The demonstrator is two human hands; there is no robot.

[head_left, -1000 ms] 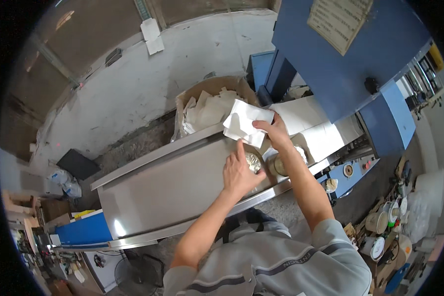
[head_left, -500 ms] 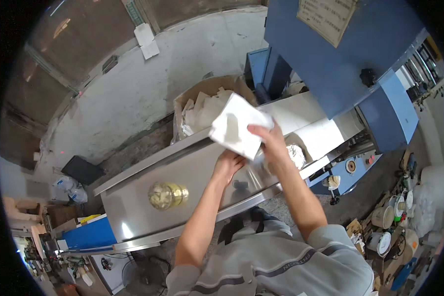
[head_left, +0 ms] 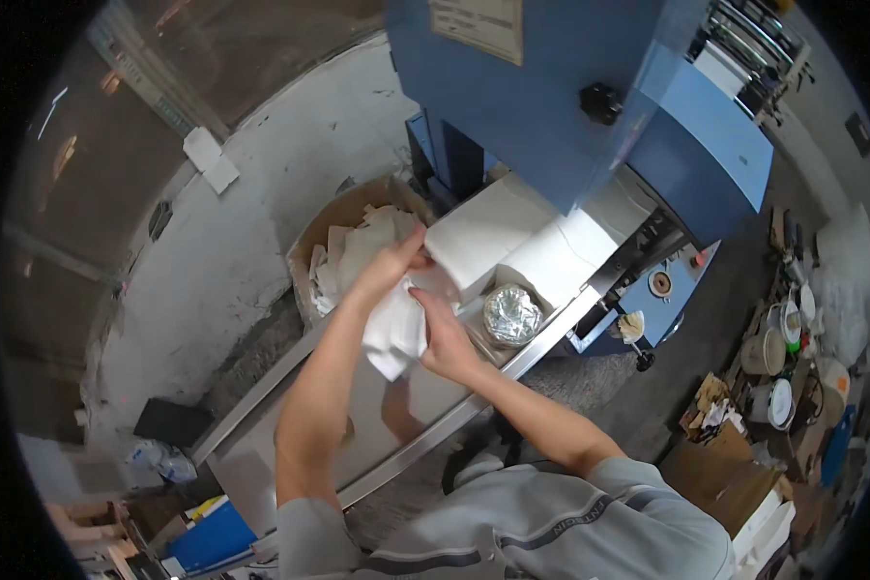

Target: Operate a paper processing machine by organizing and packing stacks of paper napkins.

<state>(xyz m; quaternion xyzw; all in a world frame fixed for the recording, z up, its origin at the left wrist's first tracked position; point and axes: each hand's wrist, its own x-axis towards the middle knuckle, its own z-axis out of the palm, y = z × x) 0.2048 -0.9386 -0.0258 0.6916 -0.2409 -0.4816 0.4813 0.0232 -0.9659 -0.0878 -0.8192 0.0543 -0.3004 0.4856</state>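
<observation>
A loose bundle of white paper sheets is held over the metal table, its lower edges fanned and hanging down. My right hand grips it from the right, thumb on top. My left hand is closed at the bundle's upper end, fingers curled and partly hidden, beside the near edge of a white paper stack. Right of that lies a second white stack. A round, shiny, clear-wrapped object sits on the table just right of my right hand.
A cardboard box full of white paper scraps stands beyond the metal table. A blue machine with a black knob rises over the stacks. Buckets and cartons crowd the floor at right.
My view has turned right, toward the machine. The held bundle has tipped from a flat square to hanging edges, and my left hand has moved up to its far end. My left forearm now covers the yellowish jar.
</observation>
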